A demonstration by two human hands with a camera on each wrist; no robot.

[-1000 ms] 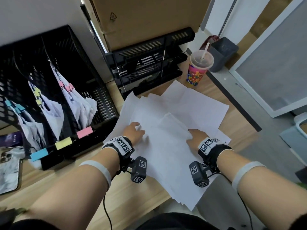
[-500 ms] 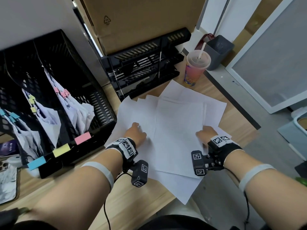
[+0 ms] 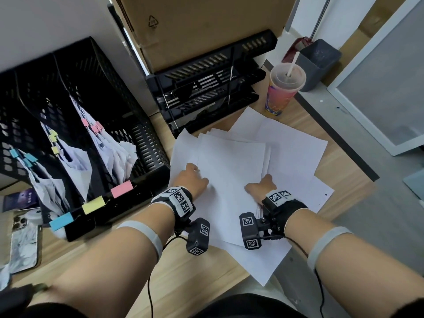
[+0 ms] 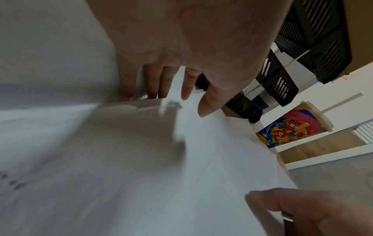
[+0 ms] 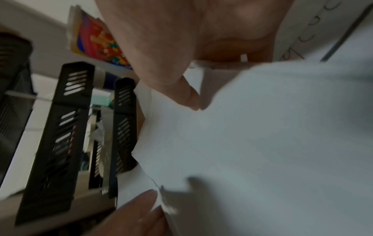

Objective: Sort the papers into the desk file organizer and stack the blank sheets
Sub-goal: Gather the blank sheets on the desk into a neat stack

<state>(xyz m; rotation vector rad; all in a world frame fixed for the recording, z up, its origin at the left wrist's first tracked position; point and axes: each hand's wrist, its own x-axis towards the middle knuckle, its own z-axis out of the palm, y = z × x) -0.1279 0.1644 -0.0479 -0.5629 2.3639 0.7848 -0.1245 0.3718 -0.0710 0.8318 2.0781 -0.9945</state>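
Several blank white sheets (image 3: 231, 161) lie fanned out on the wooden desk (image 3: 183, 271). My left hand (image 3: 193, 177) holds the left edge of the top sheets; in the left wrist view its thumb lies on the paper (image 4: 222, 159) and its fingers (image 4: 155, 84) go under it. My right hand (image 3: 261, 185) grips the right edge, thumb (image 5: 187, 99) on the paper (image 5: 262, 143), its fingers hidden beneath. The black mesh file organizer (image 3: 142, 143) stands at the left, with blue, yellow and pink labels and clipped papers in its three slots.
A black stacked letter tray (image 3: 206, 88) sits behind the sheets, a cardboard box (image 3: 206, 24) behind that. A colourful cup with a straw (image 3: 284, 92) stands at the back right. A phone (image 3: 23, 244) lies at the far left. The desk's edge runs close on the right.
The top sheets have turned and drawn together into a squarer pile. My right hand has slid left, closer to the left hand, which has stayed near the left edge.
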